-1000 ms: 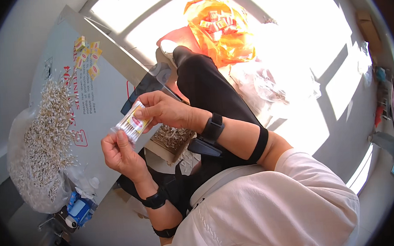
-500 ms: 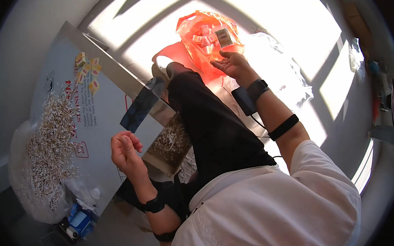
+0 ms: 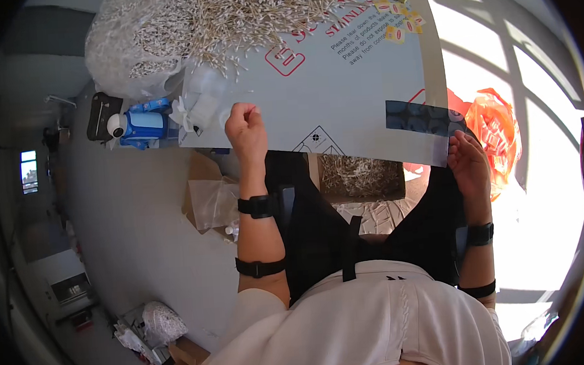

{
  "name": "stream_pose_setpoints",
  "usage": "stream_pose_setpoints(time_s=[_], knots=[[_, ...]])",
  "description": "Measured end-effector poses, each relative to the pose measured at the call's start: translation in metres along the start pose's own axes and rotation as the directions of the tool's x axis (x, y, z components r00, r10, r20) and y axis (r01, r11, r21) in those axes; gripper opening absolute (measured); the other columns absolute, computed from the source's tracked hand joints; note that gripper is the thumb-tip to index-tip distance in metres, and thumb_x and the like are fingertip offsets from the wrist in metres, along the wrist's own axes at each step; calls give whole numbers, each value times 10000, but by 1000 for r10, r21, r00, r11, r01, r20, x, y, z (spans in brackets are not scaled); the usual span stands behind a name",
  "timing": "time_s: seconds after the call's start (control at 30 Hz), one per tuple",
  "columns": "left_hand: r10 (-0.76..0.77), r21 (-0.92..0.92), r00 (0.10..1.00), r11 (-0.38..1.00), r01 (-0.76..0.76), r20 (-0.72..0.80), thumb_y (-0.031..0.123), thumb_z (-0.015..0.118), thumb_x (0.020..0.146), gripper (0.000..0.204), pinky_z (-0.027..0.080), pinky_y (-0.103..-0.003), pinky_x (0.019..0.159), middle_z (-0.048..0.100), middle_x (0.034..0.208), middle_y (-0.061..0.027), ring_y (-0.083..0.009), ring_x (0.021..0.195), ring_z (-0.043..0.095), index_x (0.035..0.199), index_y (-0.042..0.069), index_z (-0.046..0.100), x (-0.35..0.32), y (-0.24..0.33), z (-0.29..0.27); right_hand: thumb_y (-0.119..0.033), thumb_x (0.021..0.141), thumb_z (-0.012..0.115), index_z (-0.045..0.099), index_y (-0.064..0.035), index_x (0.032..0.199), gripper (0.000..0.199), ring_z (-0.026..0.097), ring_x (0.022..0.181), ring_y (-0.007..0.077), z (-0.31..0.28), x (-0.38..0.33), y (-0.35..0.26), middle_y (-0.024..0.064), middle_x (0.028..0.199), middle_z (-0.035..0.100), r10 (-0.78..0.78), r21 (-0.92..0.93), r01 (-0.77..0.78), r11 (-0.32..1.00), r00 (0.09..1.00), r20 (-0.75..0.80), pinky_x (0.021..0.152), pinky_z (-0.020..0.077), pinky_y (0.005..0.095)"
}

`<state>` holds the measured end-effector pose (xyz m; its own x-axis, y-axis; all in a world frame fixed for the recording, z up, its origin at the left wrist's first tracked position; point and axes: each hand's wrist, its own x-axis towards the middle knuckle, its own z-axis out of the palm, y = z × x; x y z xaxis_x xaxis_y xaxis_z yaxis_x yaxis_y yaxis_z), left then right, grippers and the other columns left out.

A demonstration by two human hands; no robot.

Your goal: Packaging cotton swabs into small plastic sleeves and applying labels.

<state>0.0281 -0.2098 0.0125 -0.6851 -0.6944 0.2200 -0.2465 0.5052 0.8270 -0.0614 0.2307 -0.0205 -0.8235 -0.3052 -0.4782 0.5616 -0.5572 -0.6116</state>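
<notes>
My left hand (image 3: pixel 247 128) is closed over the near edge of the grey-white tabletop (image 3: pixel 341 106); whether anything is in its fingers is hidden. It is beside some clear crumpled plastic (image 3: pixel 204 107). Loosely bent and with nothing visible in it, my right hand (image 3: pixel 468 162) is by the table's near right corner, close to a dark, shiny strip (image 3: pixel 422 117). A big heap of cotton swabs (image 3: pixel 248 18) spills from a clear plastic bag (image 3: pixel 107 60) across the far left. Several small yellow packs (image 3: pixel 399 15) lie at the far right.
Between my legs, under the table edge, is a box of cotton swabs (image 3: pixel 362 177). An orange-red plastic bag (image 3: pixel 496 136) stands right of the table. At left are a blue bottle (image 3: pixel 145 124) and a black case (image 3: pixel 104 116). A cardboard box (image 3: pixel 196 195) sits below.
The view has swung left, away from the orange-red bag. My right hand has come back from beside that bag to the table corner. My left hand is now further along the near edge, its fingers curled tighter.
</notes>
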Motion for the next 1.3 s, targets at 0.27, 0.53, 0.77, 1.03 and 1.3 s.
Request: stream_pose_setpoints(time_s=[0.27,0.53,0.77,1.03,1.3], knots=[[-5,413,1000,911,18,-31,93,713,791,137,510,-383,713,655,838,-144,-301,757,641,896,14,673,56,-82,-66,-85,966,566,624,-7,1084,152,633,745,105,58,-1,56,63,909,681,145,-237,-164,958,985,-96,682,524,234],[14,694,988,710,-117,151,119,647,817,92,506,-461,747,637,922,-150,-374,875,629,843,31,641,53,-81,-39,-77,957,565,614,0,1093,164,626,738,98,94,9,81,68,907,675,169,-365,-172,915,985,-41,672,518,228],[226,476,971,865,-161,-82,59,660,807,62,493,-480,730,613,803,-178,-398,793,613,861,37,640,63,-78,-68,-75,957,557,607,6,1105,176,628,738,104,104,8,88,72,910,673,177,-407,-193,893,981,-77,665,522,230],[242,673,965,696,-248,106,55,728,733,113,484,-440,784,609,916,-106,-336,961,577,814,42,650,91,-121,-76,-63,944,573,607,4,1096,170,624,731,102,96,2,95,66,898,671,200,-397,-221,891,975,-94,659,520,228],[2,102,963,994,26,-268,5,738,757,105,486,-310,652,637,745,-65,-176,667,582,819,12,652,96,-110,-86,-93,940,594,608,-1,1108,192,627,764,99,94,-2,92,62,919,675,185,-406,-196,893,981,-66,680,515,224]])
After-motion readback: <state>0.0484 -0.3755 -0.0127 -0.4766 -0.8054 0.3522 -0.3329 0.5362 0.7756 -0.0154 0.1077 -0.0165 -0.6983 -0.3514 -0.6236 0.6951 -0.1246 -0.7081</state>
